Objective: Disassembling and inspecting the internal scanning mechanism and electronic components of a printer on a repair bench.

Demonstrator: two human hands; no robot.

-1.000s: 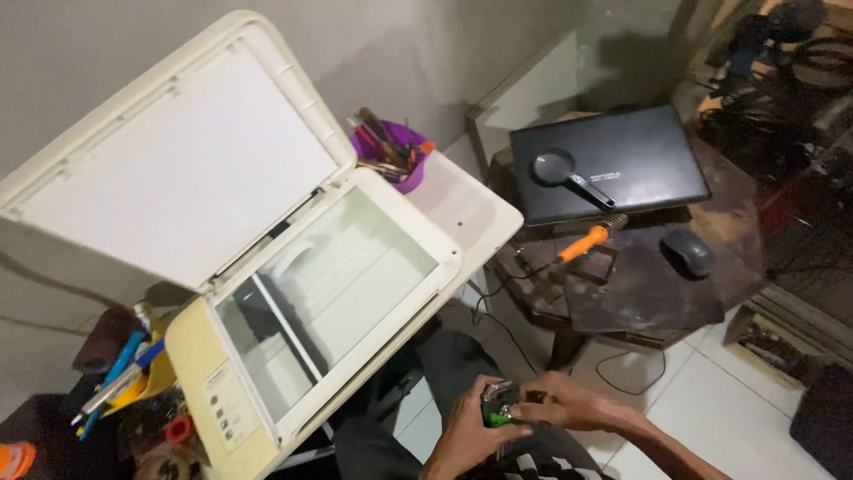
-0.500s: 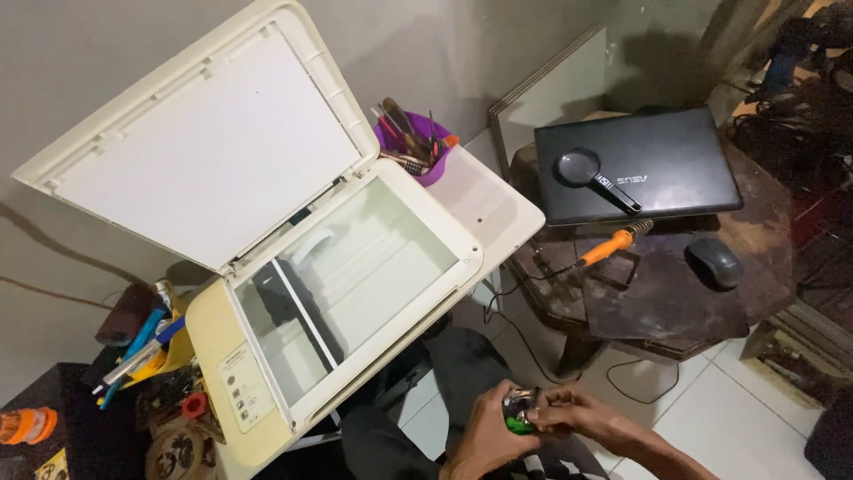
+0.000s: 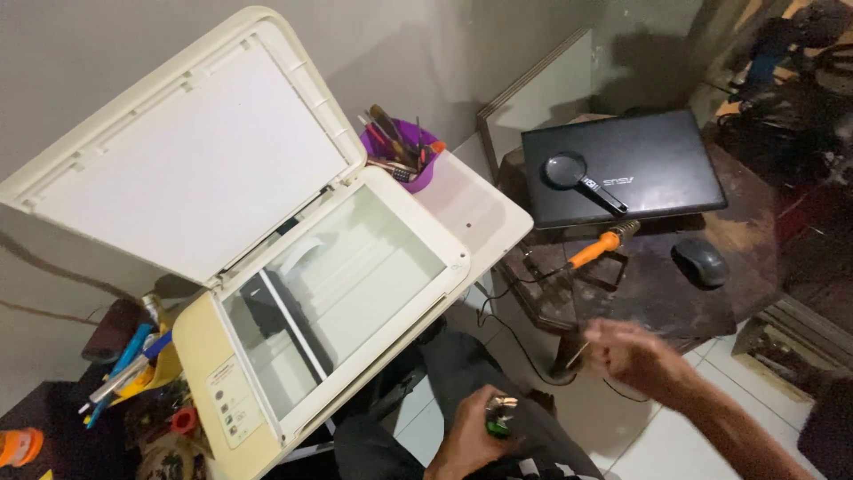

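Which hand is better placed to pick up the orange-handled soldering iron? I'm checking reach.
Probably the right hand: it is stretched out by the dark table's edge, just below the soldering iron. The left hand sits low over the lap, gripping a small green object.

Left hand (image 3: pixel 466 440) grips a small green-and-metal object (image 3: pixel 499 416) over the lap. Right hand (image 3: pixel 633 351), blurred, pinches a thin stick (image 3: pixel 577 355) near the orange-handled soldering iron (image 3: pixel 600 248). Scanner (image 3: pixel 333 293) lid raised, glass exposed.

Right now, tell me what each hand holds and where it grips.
The left hand grips a small green-and-silver object by its lower end. The right hand pinches a thin pale stick at one end; motion blur hides what it is.
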